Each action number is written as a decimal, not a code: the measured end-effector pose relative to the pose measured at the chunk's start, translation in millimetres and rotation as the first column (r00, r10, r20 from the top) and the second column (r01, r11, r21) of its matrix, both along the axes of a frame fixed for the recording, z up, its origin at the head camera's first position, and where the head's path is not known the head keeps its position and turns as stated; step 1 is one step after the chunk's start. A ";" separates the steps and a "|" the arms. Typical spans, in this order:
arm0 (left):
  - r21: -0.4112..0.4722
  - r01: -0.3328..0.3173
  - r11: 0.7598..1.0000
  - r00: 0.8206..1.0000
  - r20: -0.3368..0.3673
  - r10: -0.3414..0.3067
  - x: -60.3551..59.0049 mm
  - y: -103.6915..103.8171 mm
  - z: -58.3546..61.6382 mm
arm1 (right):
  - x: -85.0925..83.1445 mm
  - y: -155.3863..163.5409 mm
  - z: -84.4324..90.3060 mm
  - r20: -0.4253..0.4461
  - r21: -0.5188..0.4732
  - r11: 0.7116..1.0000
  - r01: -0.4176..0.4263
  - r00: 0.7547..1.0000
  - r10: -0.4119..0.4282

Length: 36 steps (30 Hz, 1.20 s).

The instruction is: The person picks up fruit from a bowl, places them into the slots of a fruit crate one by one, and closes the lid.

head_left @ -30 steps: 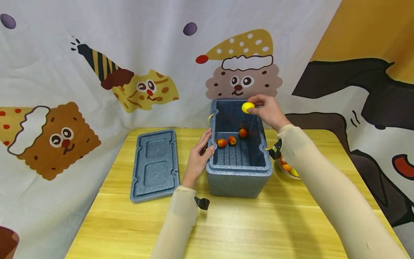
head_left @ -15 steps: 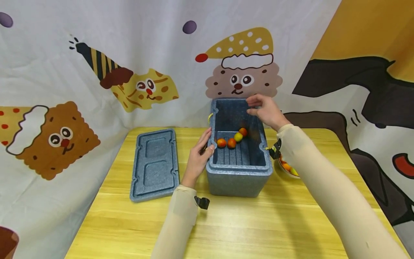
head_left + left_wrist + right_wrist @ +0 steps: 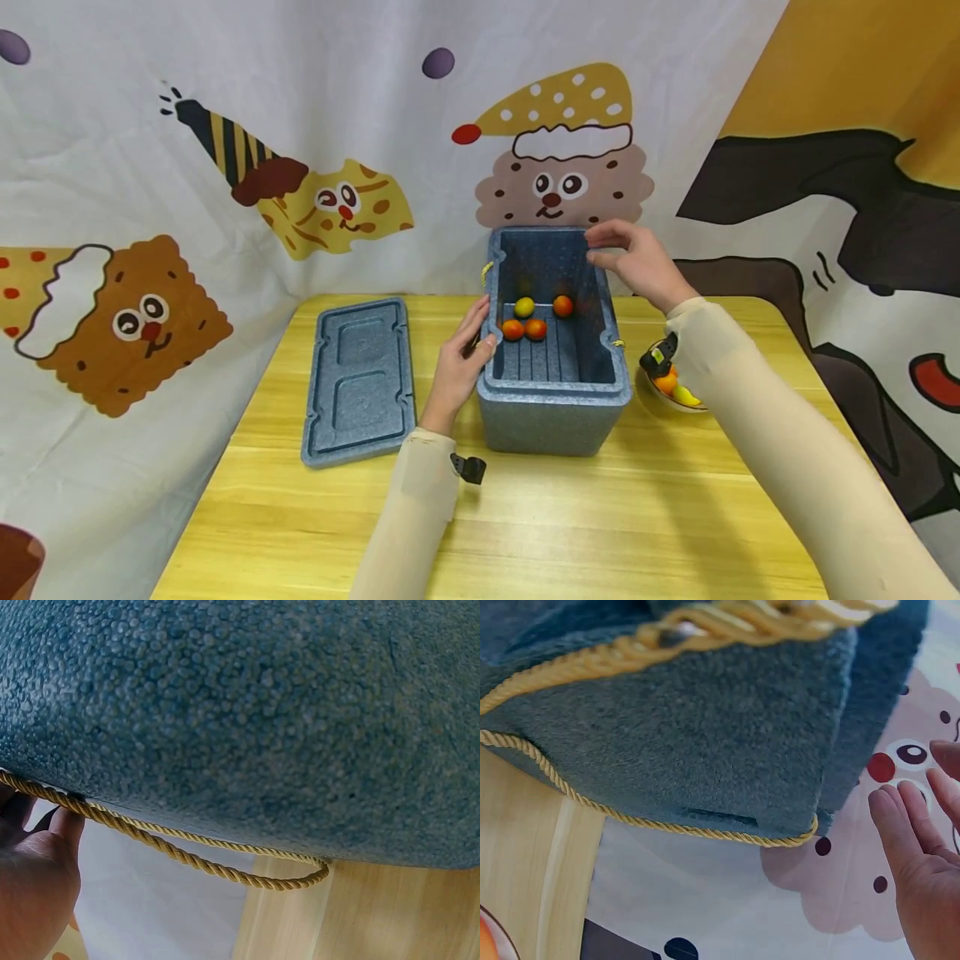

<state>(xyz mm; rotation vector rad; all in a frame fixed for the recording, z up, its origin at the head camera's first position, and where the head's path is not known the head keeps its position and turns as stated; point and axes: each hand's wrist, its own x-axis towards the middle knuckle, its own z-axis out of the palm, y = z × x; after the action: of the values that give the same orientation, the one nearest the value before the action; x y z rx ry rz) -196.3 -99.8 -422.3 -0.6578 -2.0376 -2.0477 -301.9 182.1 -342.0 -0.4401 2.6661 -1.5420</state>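
Note:
A deep grey-blue foam box [image 3: 555, 427] stands uncovered on the table. On its floor lie a yellow fruit [image 3: 524, 308] and several small orange-red fruits [image 3: 536, 330]. My left hand [image 3: 456, 367] rests against the box's left side, straight fingers along the outside, thumb touching the rim. In the left wrist view, its fingertips are beside a yellow rope [image 3: 217, 871] on the box wall. Near the back right rim, my right hand [image 3: 641, 262] hovers with relaxed fingers apart from the thumb and nothing between them.
Left of the box lies its grey-blue lid [image 3: 362, 379] on the wooden table [image 3: 540, 525]. On the right, partly covered by the right forearm, a bowl [image 3: 684, 408] holds orange and yellow fruits. A patterned cloth [image 3: 442, 167] hangs behind the table.
My right hand has let go of the yellow fruit, which fell into the box and rolled left. That hand has drawn back slightly to the right. The left hand stays in place.

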 end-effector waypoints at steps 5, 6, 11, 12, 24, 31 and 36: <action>-0.001 0.002 1.000 1.000 -0.002 -0.002 -0.5 0.6 -1.0 | 14.3 12.0 2.4 -0.024 0.011 1.000 0.008 1.000 -0.007; 0.000 0.001 1.000 1.000 0.000 -0.001 -0.5 0.5 -1.2 | 17.4 13.9 2.8 -0.030 0.012 1.000 0.013 0.999 -0.013; -0.002 0.002 1.000 1.000 0.006 -0.002 -0.1 -0.2 -1.5 | 30.2 21.7 2.2 -0.073 -0.010 0.999 0.047 0.996 -0.048; -0.005 0.002 1.000 1.000 0.007 -0.002 -0.1 -0.4 -1.5 | 31.8 23.4 0.7 -0.078 -0.021 0.998 0.052 0.995 -0.054; -0.010 0.001 1.000 1.000 0.003 -0.001 -0.2 0.1 -1.0 | 54.1 48.8 -19.9 -0.110 -0.058 0.990 0.132 0.984 -0.138; -0.017 -0.004 1.000 0.999 0.036 0.005 0.5 0.9 0.4 | 71.5 77.8 -35.0 -0.146 -0.096 0.981 0.170 0.972 -0.183; -0.015 -0.007 1.000 1.000 0.029 0.008 0.7 1.4 0.5 | 80.1 99.1 -51.7 -0.110 -0.104 0.974 0.202 0.971 -0.213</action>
<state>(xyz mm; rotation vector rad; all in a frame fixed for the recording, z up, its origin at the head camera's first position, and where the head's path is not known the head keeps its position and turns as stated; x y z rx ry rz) -195.6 -98.4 -421.8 -0.6262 -2.0694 -2.0517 -221.8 281.2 -393.7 -0.2718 2.8192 -1.7540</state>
